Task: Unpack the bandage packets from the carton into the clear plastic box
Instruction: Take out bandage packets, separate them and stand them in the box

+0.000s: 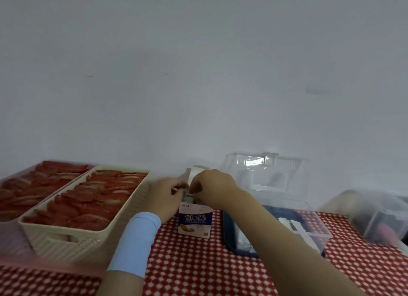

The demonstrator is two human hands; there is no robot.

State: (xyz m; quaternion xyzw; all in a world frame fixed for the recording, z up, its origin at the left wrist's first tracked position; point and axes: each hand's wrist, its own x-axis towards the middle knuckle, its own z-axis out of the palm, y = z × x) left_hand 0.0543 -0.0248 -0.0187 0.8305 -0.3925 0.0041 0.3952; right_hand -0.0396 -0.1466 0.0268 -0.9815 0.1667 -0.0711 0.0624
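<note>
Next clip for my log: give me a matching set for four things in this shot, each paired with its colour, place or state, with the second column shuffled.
Things:
1. carton
2. cream basket
3. clear plastic box
4. wristband

Descriptions:
A. light blue
B. lid raised, to the right of the carton
C. upright, purple and white front
D. filled with red packets

Pairs: 1-C, 2-D, 3-B, 4-A
</note>
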